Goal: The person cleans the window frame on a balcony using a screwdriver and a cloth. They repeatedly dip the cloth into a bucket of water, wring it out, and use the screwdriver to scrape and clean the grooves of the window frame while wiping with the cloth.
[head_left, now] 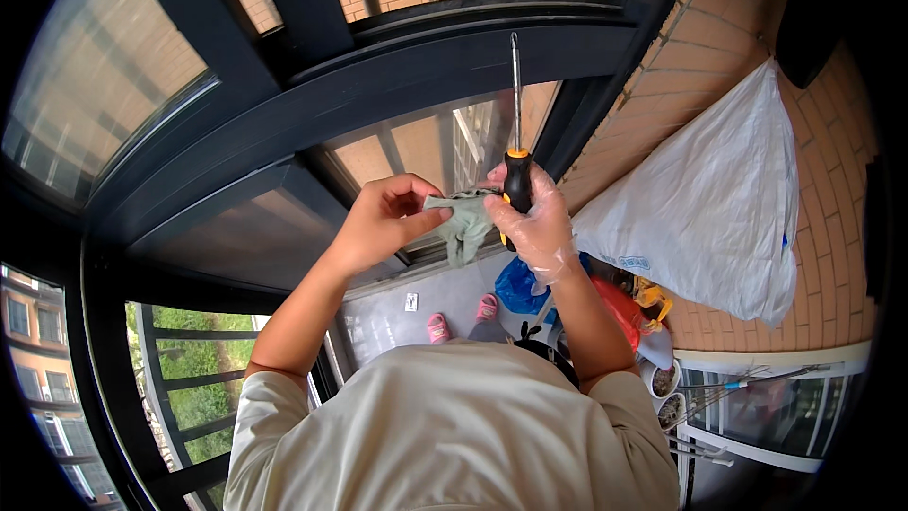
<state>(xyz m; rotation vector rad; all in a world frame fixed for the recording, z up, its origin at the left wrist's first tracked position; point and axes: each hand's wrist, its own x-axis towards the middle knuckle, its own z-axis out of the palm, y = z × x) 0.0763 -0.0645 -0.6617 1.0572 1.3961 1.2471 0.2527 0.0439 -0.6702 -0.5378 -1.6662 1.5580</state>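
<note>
- Balcony window frame (397, 76) and brick wall surround us.
- Our right hand (539, 222), in a clear glove, grips a screwdriver (516, 161) upright.
- Our left hand (383, 218) pinches a grey-green cloth (465, 222) between both hands.
- We judge the wiping barely begun.

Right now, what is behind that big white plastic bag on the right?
Behind the white plastic bag is the tan brick wall. The stretch of wall that the bag covers stays hidden, and so does whatever it hangs from.
</note>
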